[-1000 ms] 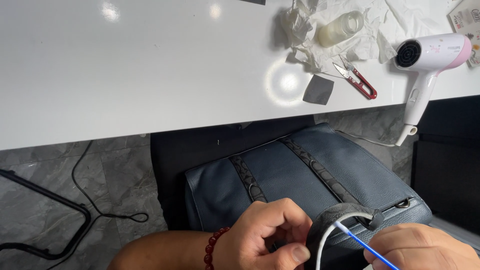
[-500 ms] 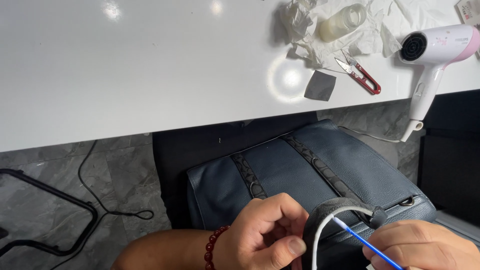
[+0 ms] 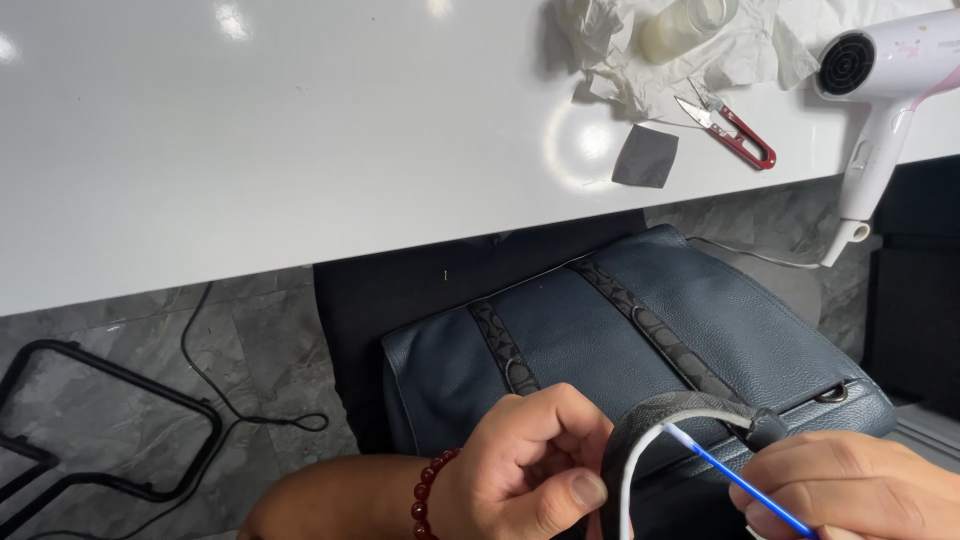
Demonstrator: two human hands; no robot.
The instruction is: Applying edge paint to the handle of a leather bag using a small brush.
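At the far left, on the grey stone-patterned floor, lies a black metal tube frame with a thin black cord looping beside it. Above runs a glossy white tabletop that spans the whole view. Low in the middle, the left hand, with a dark red bead bracelet on its wrist, is curled shut, thumb and fingers pinching the grey woven bag handle with a pale edge at the left side of its arch. That handle belongs to the navy blue leather bag with two dark patterned straps, which rests below the table edge, close in front of the person. To the right, the right hand is closed around the blue-stemmed cotton swab, whose white tip touches the pale edge of the handle. On the tabletop further right sit crumpled white tissue paper, a small clear bottle of pale liquid, a dark grey square patch and red-handled thread snips. At the far right a white and pink hair dryer lies at the table edge, its handle hanging over it.
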